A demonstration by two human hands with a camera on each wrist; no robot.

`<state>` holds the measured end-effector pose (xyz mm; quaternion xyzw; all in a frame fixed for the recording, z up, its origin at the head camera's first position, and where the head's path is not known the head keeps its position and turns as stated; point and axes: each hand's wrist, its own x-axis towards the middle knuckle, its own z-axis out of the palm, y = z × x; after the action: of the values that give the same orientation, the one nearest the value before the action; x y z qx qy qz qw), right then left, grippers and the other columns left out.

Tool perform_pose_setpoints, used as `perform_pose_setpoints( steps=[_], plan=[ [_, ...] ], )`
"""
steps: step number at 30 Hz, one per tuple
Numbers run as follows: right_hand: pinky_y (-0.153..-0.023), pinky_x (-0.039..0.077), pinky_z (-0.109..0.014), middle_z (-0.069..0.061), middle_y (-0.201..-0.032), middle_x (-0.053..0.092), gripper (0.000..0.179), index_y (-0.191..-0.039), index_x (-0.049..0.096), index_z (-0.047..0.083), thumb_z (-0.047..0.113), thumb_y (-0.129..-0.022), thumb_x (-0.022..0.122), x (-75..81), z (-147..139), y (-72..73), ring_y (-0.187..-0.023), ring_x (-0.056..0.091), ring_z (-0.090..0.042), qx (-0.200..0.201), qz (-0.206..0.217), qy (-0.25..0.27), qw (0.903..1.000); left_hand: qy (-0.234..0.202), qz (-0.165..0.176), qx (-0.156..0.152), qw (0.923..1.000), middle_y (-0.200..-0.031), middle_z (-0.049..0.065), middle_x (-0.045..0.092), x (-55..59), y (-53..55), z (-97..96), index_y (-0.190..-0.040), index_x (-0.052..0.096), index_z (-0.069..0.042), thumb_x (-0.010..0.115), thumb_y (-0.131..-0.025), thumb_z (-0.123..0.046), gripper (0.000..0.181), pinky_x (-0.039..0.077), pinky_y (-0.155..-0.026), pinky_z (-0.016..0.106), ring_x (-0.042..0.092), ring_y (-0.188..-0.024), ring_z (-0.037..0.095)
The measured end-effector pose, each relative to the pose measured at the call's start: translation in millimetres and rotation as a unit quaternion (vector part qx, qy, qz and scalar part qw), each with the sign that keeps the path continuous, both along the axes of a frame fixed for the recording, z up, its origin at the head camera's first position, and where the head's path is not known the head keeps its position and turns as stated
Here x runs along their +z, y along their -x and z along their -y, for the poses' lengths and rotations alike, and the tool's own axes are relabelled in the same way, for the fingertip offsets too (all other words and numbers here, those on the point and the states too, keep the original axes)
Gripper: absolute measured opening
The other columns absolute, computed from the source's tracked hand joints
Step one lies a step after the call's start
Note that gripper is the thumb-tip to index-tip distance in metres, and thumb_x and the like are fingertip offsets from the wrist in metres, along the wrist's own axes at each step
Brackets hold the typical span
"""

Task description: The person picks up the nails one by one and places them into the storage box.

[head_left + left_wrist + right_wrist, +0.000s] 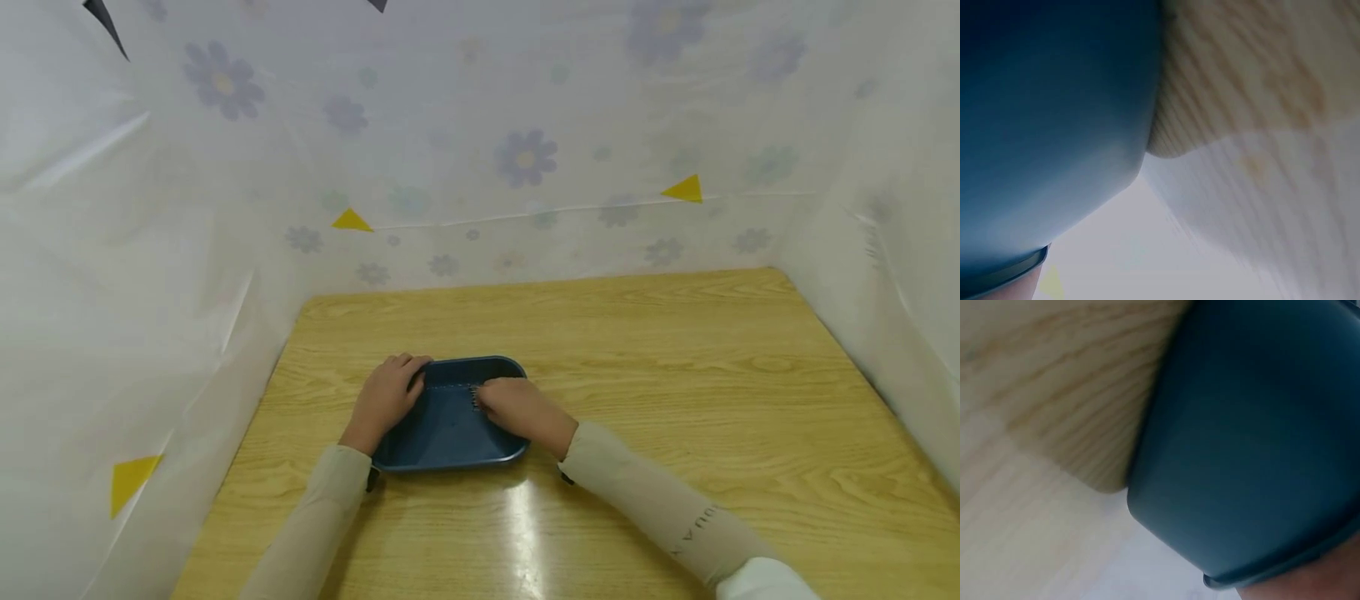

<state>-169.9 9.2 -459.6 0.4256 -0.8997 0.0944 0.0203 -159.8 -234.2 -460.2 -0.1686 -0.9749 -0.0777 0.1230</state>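
Note:
A dark blue rectangular tray [450, 442] with rounded corners and raised walls lies on the wooden table. My left hand [386, 398] grips its left rim near the far corner, with the thumb on the inner side. Over the right part of the tray, my right hand [521, 408] is curled round a small brush-like thing [475, 398]. Only a short row of dark and pale bristles shows beyond the fingers; the hand hides the rest. In the left wrist view, the tray's outer wall [1054, 125] fills the left side. The right wrist view also shows its outside [1241, 444].
The wood-grain table [675, 358] extends around the tray. White flowered sheeting [465, 108] hangs behind it, with plain white sheeting at the left [90, 292] and right. Yellow triangles [352, 221] mark the sheeting. A whitish speckled line runs along the tray's far inner edge.

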Motion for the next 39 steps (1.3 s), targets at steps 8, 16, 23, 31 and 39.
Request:
perform_pose_setpoints(
  steps=[8, 16, 23, 31, 39],
  plan=[
    [-0.052, 0.047, -0.028, 0.001, -0.074, 0.063, 0.019, -0.079, 0.070, 0.017, 0.012, -0.094, 0.059, -5.8, 4, -0.1, -0.065, 0.060, -0.015, -0.036, -0.048, -0.015, 0.9981, -0.001, -0.003, -0.002, 1.0000, -0.103, 0.004, 0.064, 2.5, -0.7, -2.9, -0.127, 0.062, -0.016, 0.059, -0.096, -0.021, 0.032, 0.051, -0.076, 0.039, 0.059, -0.089, 0.022],
    [-0.051, 0.047, -0.029, -0.001, -0.075, 0.063, 0.016, -0.081, 0.070, 0.016, 0.011, -0.093, 0.061, -4.6, 6, -1.9, -0.066, 0.060, -0.016, -0.044, -0.050, -0.025, 0.9975, -0.002, -0.002, -0.003, 1.0000, -0.103, 0.004, 0.064, 2.0, -0.1, -2.5, -0.127, 0.061, -0.016, 0.059, -0.096, -0.021, 0.032, 0.051, -0.077, 0.040, 0.059, -0.090, 0.022],
    [-0.051, 0.045, -0.027, -0.001, -0.075, 0.062, 0.014, -0.085, 0.070, 0.015, 0.012, -0.094, 0.060, -4.7, 6, -2.0, -0.065, 0.058, -0.016, -0.044, -0.063, -0.022, 0.9968, -0.010, -0.003, -0.005, 0.9999, -0.102, 0.004, 0.064, 0.7, 2.2, -2.0, -0.127, 0.062, -0.016, 0.059, -0.096, -0.020, 0.031, 0.051, -0.075, 0.039, 0.059, -0.088, 0.022],
    [-0.053, 0.046, -0.027, -0.001, -0.075, 0.062, 0.013, -0.087, 0.070, 0.015, 0.014, -0.094, 0.060, -6.9, 6, -1.7, -0.065, 0.058, -0.015, -0.049, -0.071, -0.024, 0.9960, -0.016, -0.004, -0.008, 0.9998, -0.101, 0.004, 0.064, 0.8, 4.8, -0.8, -0.125, 0.063, -0.016, 0.059, -0.095, -0.019, 0.030, 0.051, -0.073, 0.039, 0.059, -0.087, 0.022],
    [-0.052, 0.044, -0.025, 0.000, -0.076, 0.062, 0.012, -0.088, 0.070, 0.016, 0.017, -0.095, 0.060, -8.1, 6, 0.9, -0.065, 0.057, -0.013, -0.049, -0.072, -0.018, 0.9960, -0.092, 0.028, 0.015, 0.9953, -0.118, 0.005, 0.063, -1.5, 11.0, 3.1, -0.127, 0.061, -0.016, 0.054, -0.099, -0.025, 0.031, 0.049, -0.089, 0.043, 0.058, -0.108, 0.024]
  ],
)
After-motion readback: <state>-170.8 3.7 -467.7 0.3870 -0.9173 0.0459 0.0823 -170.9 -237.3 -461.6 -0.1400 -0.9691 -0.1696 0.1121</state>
